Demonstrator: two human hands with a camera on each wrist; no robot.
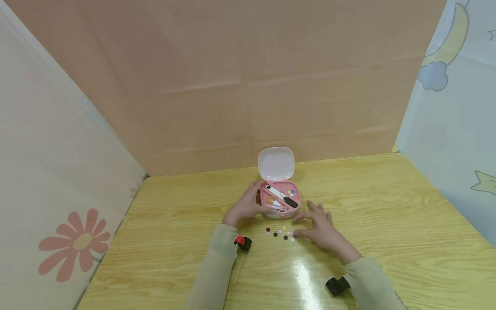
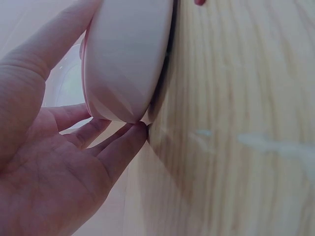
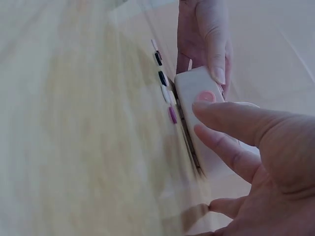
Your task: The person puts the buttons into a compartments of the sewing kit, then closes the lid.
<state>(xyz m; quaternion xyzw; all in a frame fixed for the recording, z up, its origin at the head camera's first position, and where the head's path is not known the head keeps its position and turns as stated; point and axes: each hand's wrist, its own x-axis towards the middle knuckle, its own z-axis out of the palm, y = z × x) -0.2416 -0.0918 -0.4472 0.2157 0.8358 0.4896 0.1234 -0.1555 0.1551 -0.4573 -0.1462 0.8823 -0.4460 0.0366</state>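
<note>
A small pink and white box (image 1: 282, 213) stands on the table with its lid raised. Inside lie a white-and-black tool (image 1: 280, 196), a white looped item (image 1: 276, 207) and several small buttons (image 1: 290, 192). My left hand (image 1: 248, 206) grips the box's left side, thumb along the front and fingers around the side wall. Loose buttons (image 1: 285, 237) in black, white, yellow, pink and dark red lie in front of the box. My right hand (image 1: 321, 230) hovers right of them, fingers spread. Its thumb is close to a purple button (image 3: 172, 114); contact cannot be told.
The wood-grain table (image 1: 166, 241) extends to both sides of the box. Behind it rises a plain tan backdrop (image 1: 217, 107), with patterned white panels (image 1: 38, 163) at left and right. Black wrist straps (image 1: 337, 286) sit on both sleeves.
</note>
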